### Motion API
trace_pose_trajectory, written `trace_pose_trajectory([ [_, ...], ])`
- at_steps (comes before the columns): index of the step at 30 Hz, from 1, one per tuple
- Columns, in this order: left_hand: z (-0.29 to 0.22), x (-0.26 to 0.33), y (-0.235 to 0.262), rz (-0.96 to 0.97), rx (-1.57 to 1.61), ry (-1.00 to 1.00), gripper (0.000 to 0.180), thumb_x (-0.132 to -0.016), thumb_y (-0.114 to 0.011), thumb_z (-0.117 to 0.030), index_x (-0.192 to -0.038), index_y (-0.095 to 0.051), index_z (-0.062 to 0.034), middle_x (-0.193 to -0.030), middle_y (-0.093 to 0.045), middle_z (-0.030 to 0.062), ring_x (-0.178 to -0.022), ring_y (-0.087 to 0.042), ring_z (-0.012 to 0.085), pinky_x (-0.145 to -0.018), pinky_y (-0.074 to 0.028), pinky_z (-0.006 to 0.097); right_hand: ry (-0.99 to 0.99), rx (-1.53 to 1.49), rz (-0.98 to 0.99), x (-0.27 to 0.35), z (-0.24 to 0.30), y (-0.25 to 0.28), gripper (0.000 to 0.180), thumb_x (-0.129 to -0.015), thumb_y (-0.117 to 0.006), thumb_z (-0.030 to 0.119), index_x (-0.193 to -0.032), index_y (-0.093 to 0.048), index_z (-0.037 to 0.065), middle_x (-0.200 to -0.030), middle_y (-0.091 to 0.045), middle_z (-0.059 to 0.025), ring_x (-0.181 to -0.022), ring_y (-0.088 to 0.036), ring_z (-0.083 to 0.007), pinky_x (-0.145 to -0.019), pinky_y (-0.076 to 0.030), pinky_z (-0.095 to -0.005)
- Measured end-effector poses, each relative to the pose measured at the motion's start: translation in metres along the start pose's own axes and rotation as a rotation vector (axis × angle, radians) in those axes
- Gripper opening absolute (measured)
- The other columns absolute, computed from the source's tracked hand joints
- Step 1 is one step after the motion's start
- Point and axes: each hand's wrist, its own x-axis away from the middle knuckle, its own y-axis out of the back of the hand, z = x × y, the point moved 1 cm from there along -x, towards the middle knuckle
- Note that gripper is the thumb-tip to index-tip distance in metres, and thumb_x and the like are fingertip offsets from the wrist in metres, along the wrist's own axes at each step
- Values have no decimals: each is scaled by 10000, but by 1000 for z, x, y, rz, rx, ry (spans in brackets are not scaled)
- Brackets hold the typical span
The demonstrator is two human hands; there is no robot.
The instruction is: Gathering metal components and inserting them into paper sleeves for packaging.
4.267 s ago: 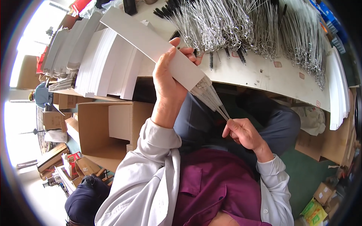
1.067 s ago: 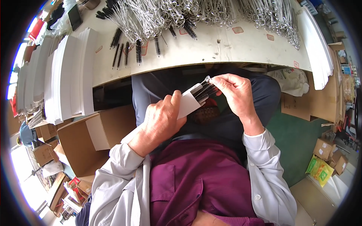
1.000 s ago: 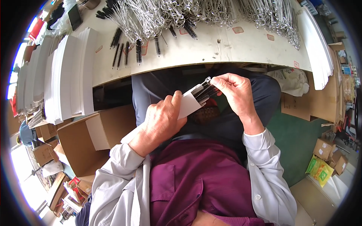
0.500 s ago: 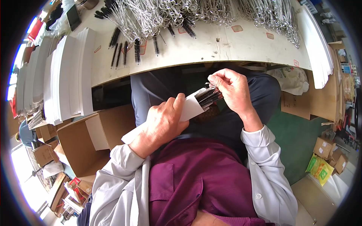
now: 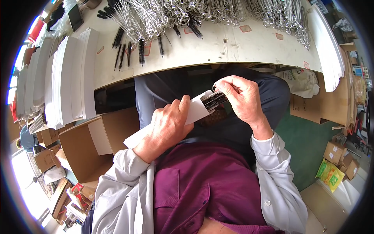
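Close over the lap, both hands meet on one long white paper sleeve (image 5: 196, 111). Left hand (image 5: 167, 124) is wrapped tight around the middle of the sleeve, thumb on top. Right hand (image 5: 241, 97) pinches a small bunch of black bristle brushes (image 5: 214, 100) at the open end of the sleeve. The brush heads stick out of the sleeve just under the right fingers. Half a second ago more of the brushes showed outside the sleeve; now they sit a bit deeper, and the right hand has come a little closer to the left hand. Four seconds ago the left hand held the sleeve up high near the desk, and now it is down low over the knees.

Beside the left arm, lower down, is an open brown cardboard box (image 5: 89, 148). Past the hands is the pale desk (image 5: 218, 50). Loose black brushes (image 5: 128, 52) lie on it, just past the left hand. Tall stacks of white sleeves (image 5: 66, 78) stand farther out to the left. Farthest off, a big heap of silver wire brush handles (image 5: 202, 13) covers the back of the desk.
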Motion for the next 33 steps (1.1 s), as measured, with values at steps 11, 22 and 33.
trace_pose_trajectory([
  [11,4,2,-6,15,39,90,618,-745,-792,-168,-1286,-537,-11,-927,-704,178,-790,-727,371,-684,-606,457,25,-15,-7,13,-8,-21,210,-1022,-671,130,-1071,-730,-65,-959,-755,-150,-838,-727,-181,-742,-561,-304],
  [22,4,6,-16,-103,91,37,639,-723,-789,-161,-1278,-532,22,-866,-687,167,-742,-732,357,-651,-610,454,128,261,142,23,-15,-34,501,-1046,-650,302,-1380,-579,-65,-1272,-691,-234,-1135,-698,-299,-977,-538,-365],
  [33,4,7,-14,10,230,186,625,-787,-823,-216,-1314,-548,-26,-1071,-732,200,-935,-739,392,-788,-610,458,335,400,146,33,-11,-38,552,-979,-725,326,-1377,-605,-37,-1431,-583,-251,-1300,-584,-414,-1072,-497,-449],
])
